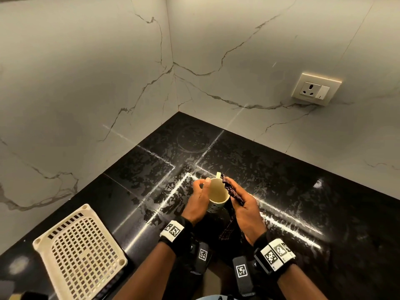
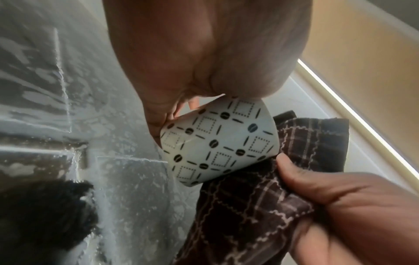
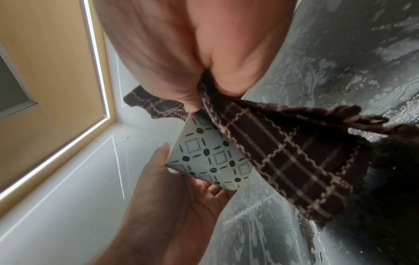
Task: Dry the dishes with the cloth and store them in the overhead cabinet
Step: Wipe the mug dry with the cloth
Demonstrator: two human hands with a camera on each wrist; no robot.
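**Mug dried over wet black countertop**

Streaked black countertop (image 1: 281, 191) meets veined marble walls. Left of both hands lies a cream perforated basket (image 1: 80, 256). The left hand (image 1: 198, 202) grips a patterned mug (image 1: 218, 194); the right hand (image 1: 245, 210) pinches a brown checked cloth (image 2: 260, 206) against the mug's side.

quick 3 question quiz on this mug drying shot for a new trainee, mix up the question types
1. True or false: the mug stands on the countertop.
2. Which hand holds the checked cloth? A) left B) right C) neither
3. Fill in: the cream perforated rack lies to the person's ____ side.

Key
1. False: the left hand holds it up, tilted, above the counter.
2. B: the right hand presses the cloth against the mug's side.
3. left
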